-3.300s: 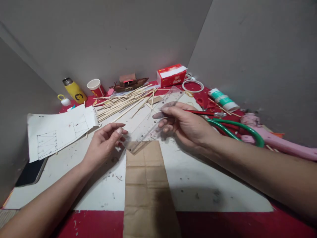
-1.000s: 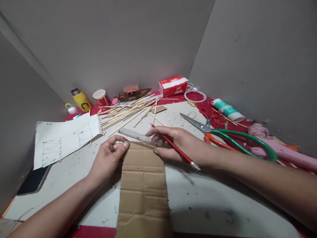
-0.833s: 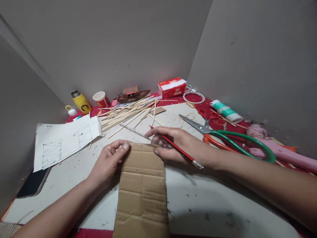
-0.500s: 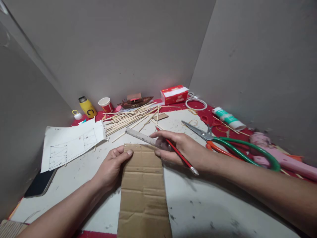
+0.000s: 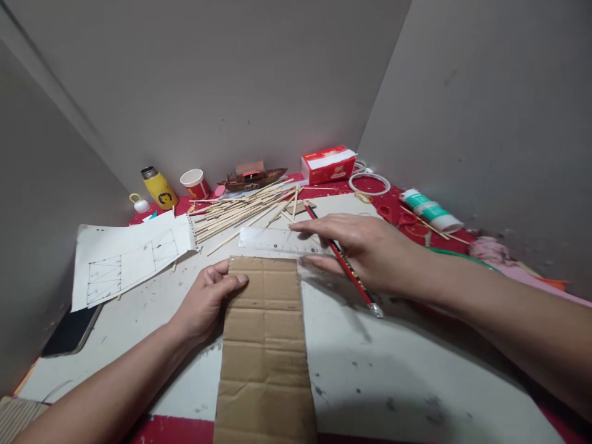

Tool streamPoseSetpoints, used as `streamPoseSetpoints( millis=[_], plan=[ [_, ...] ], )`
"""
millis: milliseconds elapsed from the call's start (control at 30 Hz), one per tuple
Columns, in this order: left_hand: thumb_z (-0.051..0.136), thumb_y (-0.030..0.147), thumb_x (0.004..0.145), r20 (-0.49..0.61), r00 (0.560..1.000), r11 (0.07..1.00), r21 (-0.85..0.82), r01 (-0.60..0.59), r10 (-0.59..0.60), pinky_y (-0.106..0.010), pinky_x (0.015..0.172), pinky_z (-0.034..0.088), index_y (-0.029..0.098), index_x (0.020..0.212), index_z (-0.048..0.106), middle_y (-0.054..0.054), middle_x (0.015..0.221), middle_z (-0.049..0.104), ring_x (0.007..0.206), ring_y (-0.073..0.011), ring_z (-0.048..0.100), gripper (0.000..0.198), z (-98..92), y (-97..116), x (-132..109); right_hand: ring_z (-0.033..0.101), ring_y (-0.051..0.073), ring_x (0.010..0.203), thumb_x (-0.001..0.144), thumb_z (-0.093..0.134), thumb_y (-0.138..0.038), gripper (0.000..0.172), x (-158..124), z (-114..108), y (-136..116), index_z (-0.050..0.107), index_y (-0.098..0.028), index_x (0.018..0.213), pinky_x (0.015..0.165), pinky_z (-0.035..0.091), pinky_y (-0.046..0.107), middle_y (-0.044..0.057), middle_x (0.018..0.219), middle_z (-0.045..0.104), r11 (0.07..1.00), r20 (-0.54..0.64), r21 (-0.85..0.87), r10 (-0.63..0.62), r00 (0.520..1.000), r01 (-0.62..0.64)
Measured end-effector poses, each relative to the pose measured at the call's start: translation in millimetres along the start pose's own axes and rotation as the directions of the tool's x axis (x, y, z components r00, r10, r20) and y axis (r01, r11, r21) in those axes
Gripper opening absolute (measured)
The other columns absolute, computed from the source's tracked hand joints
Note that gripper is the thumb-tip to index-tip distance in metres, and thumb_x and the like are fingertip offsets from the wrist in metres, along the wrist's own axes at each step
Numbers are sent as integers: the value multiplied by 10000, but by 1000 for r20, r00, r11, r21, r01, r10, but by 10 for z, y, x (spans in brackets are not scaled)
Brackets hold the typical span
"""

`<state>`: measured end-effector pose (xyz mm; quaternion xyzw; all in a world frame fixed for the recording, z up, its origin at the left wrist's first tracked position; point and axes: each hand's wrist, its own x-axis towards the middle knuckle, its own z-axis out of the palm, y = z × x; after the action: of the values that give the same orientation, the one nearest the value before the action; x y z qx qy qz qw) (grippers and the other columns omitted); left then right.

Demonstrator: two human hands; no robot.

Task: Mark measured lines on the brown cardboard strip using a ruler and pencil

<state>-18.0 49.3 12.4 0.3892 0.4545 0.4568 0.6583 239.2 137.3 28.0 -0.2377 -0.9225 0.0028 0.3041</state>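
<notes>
Red worktop (image 5: 178, 428) first, seen from my remote post, mostly covered by a pale board (image 5: 398, 376). Next the cardboard (image 5: 263, 345), creased, running out of view at the bottom; whether it rests flat I cannot tell. Left of it I note a drawn sheet of paper (image 5: 139, 256) overlapping a phone (image 5: 71, 333); beyond, a heap of thin sticks (image 5: 245, 206). Left hand (image 5: 208, 299): fingers closed on the cardboard's far left corner, thumb on top. Right hand (image 5: 365, 246): fingers partly apart, gripping the clear ruler (image 5: 277, 242) just past the cardboard's far edge. Smallest, the red-and-black pencil (image 5: 345, 265), slanting across those same fingers, eraser end nearest me.
</notes>
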Motion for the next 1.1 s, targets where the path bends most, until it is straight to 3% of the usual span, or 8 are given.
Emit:
streamPoseSetpoints(
  millis=[233,633,1100],
  plan=[
    [732,250,813,11,1000,1000,22,-11,11,-310,776,551,158,1096,750,-101,987,784,809,-203,733,298,9,19,-9,711,271,891,929,604,-265,365,-5,-57,51,619,-126,1267,694,551,375,151,1062,749,996,-51,-41,79,996,-81],
    [755,233,787,-14,1000,1000,23,-9,10,-275,733,535,163,1031,768,-83,963,792,790,-189,732,254,14,22,17,703,333,979,923,597,-290,361,-9,-51,-52,612,-204,1273,775,577,462,138,1053,740,991,26,36,127,992,-128],
    [761,217,764,-58,998,1000,24,-4,5,-268,746,523,148,938,753,-60,871,781,719,-158,700,187,4,29,40,719,288,843,916,615,-334,354,-26,-49,-103,627,-209,1247,723,571,410,103,1005,741,981,-31,61,187,982,-185]
  ],
)
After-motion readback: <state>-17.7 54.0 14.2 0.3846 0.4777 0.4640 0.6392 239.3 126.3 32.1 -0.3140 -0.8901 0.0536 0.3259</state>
